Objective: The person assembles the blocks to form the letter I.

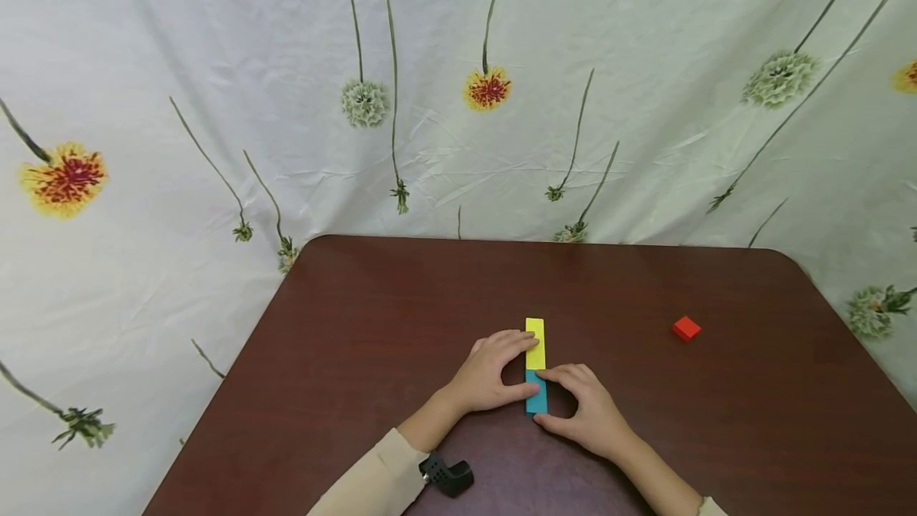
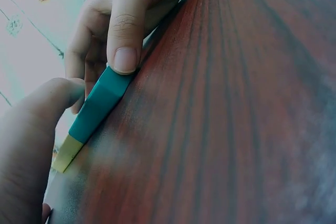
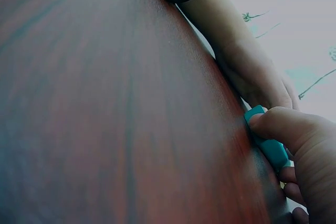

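Observation:
A blue block (image 1: pixel 536 400) and a yellow block (image 1: pixel 536 355) lie end to end on the table, forming one straight strip with the yellow one farther away. My right hand (image 1: pixel 591 412) pinches the blue block lengthwise, its thumb at the near end and its forefinger close to the joint. From the left, my left hand (image 1: pixel 490 373) reaches over the strip with fairly straight fingers on the yellow block and its thumb on the blue one. In the left wrist view, the right thumb presses the end of the blue block (image 2: pixel 100 103).
A red block (image 1: pixel 686 329) sits apart on the right side of the brown table (image 1: pixel 401 301). Behind the table's far edge hangs a pale cloth (image 1: pixel 430 158) printed with flowers. A black device (image 1: pixel 447 474) is strapped to the left wrist.

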{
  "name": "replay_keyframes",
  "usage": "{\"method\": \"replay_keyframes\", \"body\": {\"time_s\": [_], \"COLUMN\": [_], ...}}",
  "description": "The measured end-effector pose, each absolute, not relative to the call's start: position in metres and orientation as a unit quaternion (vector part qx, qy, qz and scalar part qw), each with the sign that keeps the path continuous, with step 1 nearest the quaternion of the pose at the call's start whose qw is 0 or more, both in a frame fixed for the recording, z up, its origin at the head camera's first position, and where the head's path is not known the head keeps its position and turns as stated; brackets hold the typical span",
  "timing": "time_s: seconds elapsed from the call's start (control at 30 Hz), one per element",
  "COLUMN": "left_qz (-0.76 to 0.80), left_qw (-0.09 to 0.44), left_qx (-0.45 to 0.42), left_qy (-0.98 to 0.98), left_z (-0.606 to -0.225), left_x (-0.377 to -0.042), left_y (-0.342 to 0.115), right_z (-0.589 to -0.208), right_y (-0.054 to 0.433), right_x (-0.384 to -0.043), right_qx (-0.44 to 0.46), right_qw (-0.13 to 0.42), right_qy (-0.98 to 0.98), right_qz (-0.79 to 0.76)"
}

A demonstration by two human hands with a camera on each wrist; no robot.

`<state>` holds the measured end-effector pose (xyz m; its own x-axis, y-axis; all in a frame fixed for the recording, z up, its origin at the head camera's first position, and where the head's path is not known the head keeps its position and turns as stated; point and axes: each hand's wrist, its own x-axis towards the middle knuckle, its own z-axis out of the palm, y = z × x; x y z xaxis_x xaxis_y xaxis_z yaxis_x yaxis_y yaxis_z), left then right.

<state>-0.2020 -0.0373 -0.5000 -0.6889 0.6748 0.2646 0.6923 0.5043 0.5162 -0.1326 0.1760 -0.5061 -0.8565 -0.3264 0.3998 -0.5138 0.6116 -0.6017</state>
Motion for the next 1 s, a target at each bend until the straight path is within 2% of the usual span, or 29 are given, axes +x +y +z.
{"method": "replay_keyframes", "body": {"time_s": [1.0], "left_qz": [-0.286], "left_qw": [0.010], "left_qx": [-0.388], "left_qy": [-0.876], "left_z": [-0.5008], "left_x": [-0.2027], "left_y": [-0.0362], "right_z": [-0.5091], "right_y": [0.1760], "right_x": [-0.1337], "right_qx": [0.243], "right_qw": [0.140], "right_qy": [-0.886], "right_qz": [0.370]}}
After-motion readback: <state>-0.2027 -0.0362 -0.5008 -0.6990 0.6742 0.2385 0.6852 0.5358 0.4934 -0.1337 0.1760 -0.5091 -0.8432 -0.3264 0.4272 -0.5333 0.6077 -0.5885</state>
